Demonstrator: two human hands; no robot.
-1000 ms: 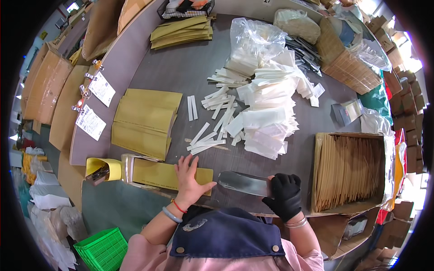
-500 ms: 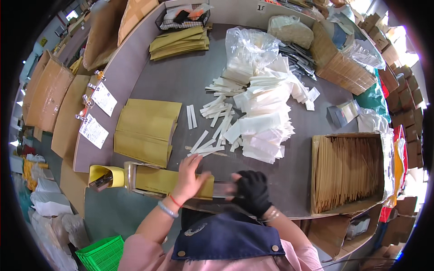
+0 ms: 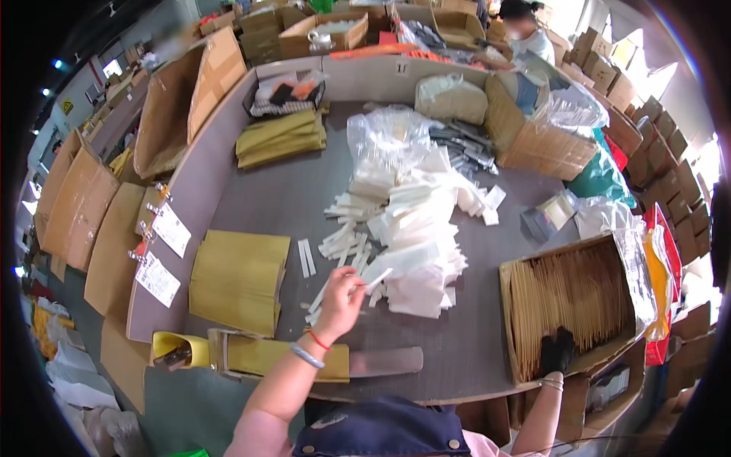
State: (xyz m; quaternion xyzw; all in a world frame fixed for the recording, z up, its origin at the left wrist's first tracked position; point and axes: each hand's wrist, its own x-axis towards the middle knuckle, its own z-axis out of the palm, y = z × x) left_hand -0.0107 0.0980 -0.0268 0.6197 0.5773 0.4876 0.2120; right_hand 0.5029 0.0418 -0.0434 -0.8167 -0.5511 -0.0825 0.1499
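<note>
Left hand [image 3: 340, 301]: fingers pinched on 1 white strip [image 3: 375, 279] | white packets [image 3: 415, 236]: 1 heap just beyond fingertips | right hand [image 3: 557, 349]: 1 black glove, fingers in envelope box [image 3: 525, 358], grip unclear | yellow envelope stacks [image 3: 237, 279]: 2.

Packing workshop or warehouse floor: grey curved surface [image 3: 259, 190] loaded with stacks of yellow envelopes [image 3: 237, 279], a heap of white paper sleeves [image 3: 415, 236] and clear plastic bags [image 3: 384, 137]. Open cardboard boxes [image 3: 76, 202] ring it, 1 box packed with brown envelopes [image 3: 571, 297], more cartons [image 3: 655, 129] stacked behind. Another person [image 3: 525, 34] works at the far side.
</note>
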